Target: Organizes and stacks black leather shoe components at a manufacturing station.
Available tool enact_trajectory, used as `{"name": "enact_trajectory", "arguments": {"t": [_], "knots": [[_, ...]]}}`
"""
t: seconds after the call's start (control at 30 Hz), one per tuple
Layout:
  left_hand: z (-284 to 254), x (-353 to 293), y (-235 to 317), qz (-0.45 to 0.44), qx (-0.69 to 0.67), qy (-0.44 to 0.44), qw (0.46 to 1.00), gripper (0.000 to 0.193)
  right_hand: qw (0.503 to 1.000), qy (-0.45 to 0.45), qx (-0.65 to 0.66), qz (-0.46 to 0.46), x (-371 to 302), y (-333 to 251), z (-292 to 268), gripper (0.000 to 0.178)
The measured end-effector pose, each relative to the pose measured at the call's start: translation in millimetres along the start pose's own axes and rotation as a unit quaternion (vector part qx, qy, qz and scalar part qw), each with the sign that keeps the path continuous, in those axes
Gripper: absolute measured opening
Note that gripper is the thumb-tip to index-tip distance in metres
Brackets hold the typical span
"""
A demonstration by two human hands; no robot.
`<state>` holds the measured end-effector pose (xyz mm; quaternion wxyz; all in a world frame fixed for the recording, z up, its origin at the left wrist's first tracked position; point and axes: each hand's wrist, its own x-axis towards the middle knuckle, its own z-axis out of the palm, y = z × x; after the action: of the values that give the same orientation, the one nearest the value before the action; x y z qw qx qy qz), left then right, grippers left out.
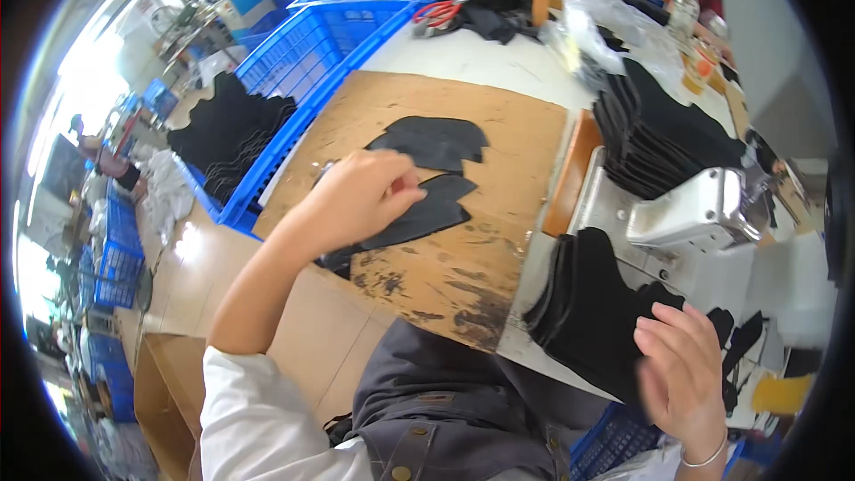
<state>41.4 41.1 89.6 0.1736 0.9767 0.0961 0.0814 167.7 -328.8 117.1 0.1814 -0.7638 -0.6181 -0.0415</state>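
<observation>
My left hand hangs over the cardboard sheet, fingers curled in toward the thumb. What it holds, if anything, is hidden. Beneath it lies a black cut piece with a notched end, partly covered by the hand. Just beyond is another black cut piece, lying flat. My right hand is at the right over a stack of black cut pieces, its fingers stretched out and slightly blurred. The fingertips are at the stack's right side; whether they touch it I cannot tell.
A white sewing machine stands at the right, with a taller stack of black pieces behind it. Blue baskets line the left, one holding black pieces. Red-handled scissors and black scraps lie at the back.
</observation>
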Motion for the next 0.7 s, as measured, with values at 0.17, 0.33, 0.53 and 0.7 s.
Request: {"name": "enact_trajectory", "arguments": {"t": [0.17, 0.33, 0.53, 0.7], "knots": [[18.4, -89.9, -6.7, -0.051, 0.065, 0.156, 0.984, 0.010, 0.984, -0.008, 0.028, -0.174, 87.4, -13.9, 30.0, 0.028], [38.7, -114.9, -20.0, -0.050, 0.131, 0.322, 0.936, 0.022, 0.960, -0.086, 0.073, -0.255, 163.6, -43.2, 102.7, 0.008], [50.2, -124.2, -34.6, -0.071, 0.055, 0.376, 0.922, 0.023, 0.960, -0.083, 0.080, -0.253, 228.5, -82.1, 185.7, 0.024], [54.8, -126.0, -44.2, -0.066, 0.043, 0.379, 0.922, 0.024, 0.941, -0.241, 0.102, -0.216, 256.6, -78.9, 172.7, 0.030]]}}
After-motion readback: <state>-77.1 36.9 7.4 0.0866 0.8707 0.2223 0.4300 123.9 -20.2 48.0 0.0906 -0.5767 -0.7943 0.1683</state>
